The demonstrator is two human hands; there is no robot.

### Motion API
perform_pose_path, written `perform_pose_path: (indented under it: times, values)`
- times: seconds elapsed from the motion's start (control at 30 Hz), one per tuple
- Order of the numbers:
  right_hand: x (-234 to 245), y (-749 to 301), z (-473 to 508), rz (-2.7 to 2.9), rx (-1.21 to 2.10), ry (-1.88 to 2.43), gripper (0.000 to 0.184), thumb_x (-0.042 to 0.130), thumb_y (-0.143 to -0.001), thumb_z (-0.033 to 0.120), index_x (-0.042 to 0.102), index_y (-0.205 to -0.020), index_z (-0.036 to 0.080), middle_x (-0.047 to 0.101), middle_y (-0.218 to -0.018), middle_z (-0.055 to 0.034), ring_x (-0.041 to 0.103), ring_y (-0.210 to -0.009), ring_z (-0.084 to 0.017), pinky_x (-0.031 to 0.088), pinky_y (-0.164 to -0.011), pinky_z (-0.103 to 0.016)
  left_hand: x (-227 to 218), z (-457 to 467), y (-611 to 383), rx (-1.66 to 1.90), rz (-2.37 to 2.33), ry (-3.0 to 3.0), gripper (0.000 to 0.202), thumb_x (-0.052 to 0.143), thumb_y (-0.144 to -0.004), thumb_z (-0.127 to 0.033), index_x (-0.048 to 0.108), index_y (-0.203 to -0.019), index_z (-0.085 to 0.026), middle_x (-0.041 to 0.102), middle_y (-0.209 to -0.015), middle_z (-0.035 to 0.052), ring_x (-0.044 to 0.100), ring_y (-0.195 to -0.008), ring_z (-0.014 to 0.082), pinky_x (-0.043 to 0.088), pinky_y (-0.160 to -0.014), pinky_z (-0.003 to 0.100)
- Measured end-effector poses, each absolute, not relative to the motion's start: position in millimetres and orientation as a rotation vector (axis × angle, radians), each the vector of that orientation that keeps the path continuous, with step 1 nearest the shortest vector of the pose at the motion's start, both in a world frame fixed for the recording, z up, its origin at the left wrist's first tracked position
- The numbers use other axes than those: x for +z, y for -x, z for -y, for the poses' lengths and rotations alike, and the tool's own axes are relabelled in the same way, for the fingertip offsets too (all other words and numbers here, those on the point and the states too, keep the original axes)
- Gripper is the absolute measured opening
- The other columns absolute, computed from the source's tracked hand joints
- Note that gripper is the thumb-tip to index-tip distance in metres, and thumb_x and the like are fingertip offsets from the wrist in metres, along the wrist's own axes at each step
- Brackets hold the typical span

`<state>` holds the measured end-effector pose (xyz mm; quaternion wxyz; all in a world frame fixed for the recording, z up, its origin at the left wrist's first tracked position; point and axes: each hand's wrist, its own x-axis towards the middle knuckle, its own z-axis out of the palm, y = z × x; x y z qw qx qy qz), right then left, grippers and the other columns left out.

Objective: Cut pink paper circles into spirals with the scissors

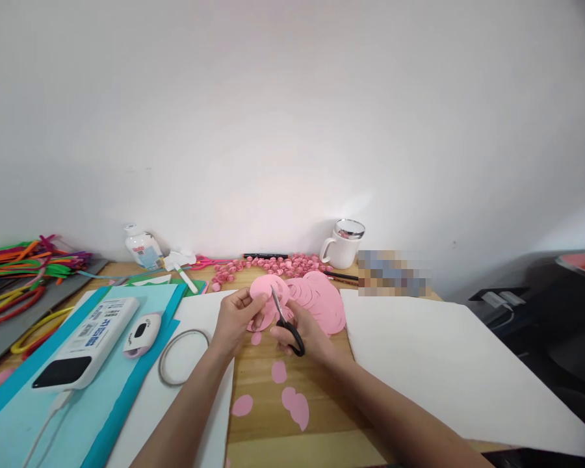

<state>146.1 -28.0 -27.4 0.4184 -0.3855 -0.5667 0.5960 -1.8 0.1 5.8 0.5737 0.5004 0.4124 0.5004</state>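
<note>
My left hand (241, 313) pinches a pink paper disc (263, 285) between thumb and fingers, above the middle of the table. Black-handled scissors (288, 323) are in my right hand (305, 331), with their blades pointing up and left against the paper. Just behind my right hand lies a pile of overlapping pink paper pieces (329, 302) with cut edges. Several small pink paper ovals (242, 405) lie on the wood in front of my hands. Parts of the disc near my fingers are hidden.
Small pink paper curls (292, 265) lie along the wall, beside a white mug (344, 244). White boards (448, 364) flank the bare wood. At left are a power bank (88, 341), a tape ring (163, 364), a white bottle (143, 247) and colourful pipe cleaners (29, 266).
</note>
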Motion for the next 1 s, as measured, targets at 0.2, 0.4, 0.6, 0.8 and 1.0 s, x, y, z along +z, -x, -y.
perform_pose_path:
  times: [0.2, 0.4, 0.6, 0.8, 1.0]
  values:
    - [-22.6, -145.6, 27.3, 1.397, 1.453, 0.944, 0.063, 0.076, -0.063, 0.04, 0.042, -0.111, 0.02, 0.058, -0.062, 0.005, 0.051, -0.047, -0.011, 0.04, -0.044, -0.022, 7.1, 1.1, 2.9, 1.086, -0.983, -1.249, 0.027, 0.073, -0.064, -0.034, 0.055, -0.057, -0.015, 0.048, -0.039, -0.0055, 0.036, -0.032, 0.0045, 0.022, -0.035, 0.019]
    - [-23.0, -148.3, 25.8, 1.366, 1.472, 0.924, 0.063, 0.079, -0.06, 0.04, 0.041, -0.108, 0.022, 0.059, -0.07, 0.0031, 0.053, -0.056, -0.012, 0.04, -0.051, -0.023, 11.4, 3.0, 1.3, 1.051, -1.011, -1.255, 0.028, 0.074, -0.062, -0.032, 0.054, -0.054, -0.015, 0.048, -0.039, -0.0054, 0.036, -0.032, 0.0043, 0.02, -0.034, 0.018]
    - [-26.3, -148.9, 24.0, 1.377, 1.449, 0.989, 0.057, 0.077, -0.062, 0.041, 0.042, -0.102, 0.02, 0.054, -0.063, 0.0054, 0.045, -0.05, -0.01, 0.035, -0.046, -0.021, 5.0, -0.4, 4.0, 1.084, -0.972, -1.216, 0.024, 0.073, -0.064, -0.032, 0.056, -0.061, -0.015, 0.047, -0.039, -0.0069, 0.034, -0.032, 0.0041, 0.024, -0.035, 0.018]
    - [-25.5, -148.0, 24.7, 1.382, 1.457, 0.955, 0.052, 0.074, -0.066, 0.04, 0.042, -0.101, 0.019, 0.048, -0.052, 0.0092, 0.042, -0.044, -0.008, 0.029, -0.041, -0.018, -0.2, -3.5, 6.0, 1.094, -0.952, -1.177, 0.025, 0.075, -0.063, -0.032, 0.057, -0.066, -0.015, 0.047, -0.04, -0.0072, 0.033, -0.032, 0.0037, 0.023, -0.035, 0.018]
    - [-24.9, -148.6, 25.9, 1.389, 1.453, 0.994, 0.06, 0.073, -0.066, 0.041, 0.042, -0.111, 0.018, 0.051, -0.051, 0.0092, 0.042, -0.038, -0.008, 0.029, -0.038, -0.018, -0.6, -4.9, 5.6, 1.145, -0.955, -1.156, 0.031, 0.074, -0.064, -0.036, 0.051, -0.058, -0.015, 0.045, -0.037, -0.0071, 0.031, -0.031, 0.0025, 0.019, -0.035, 0.017]
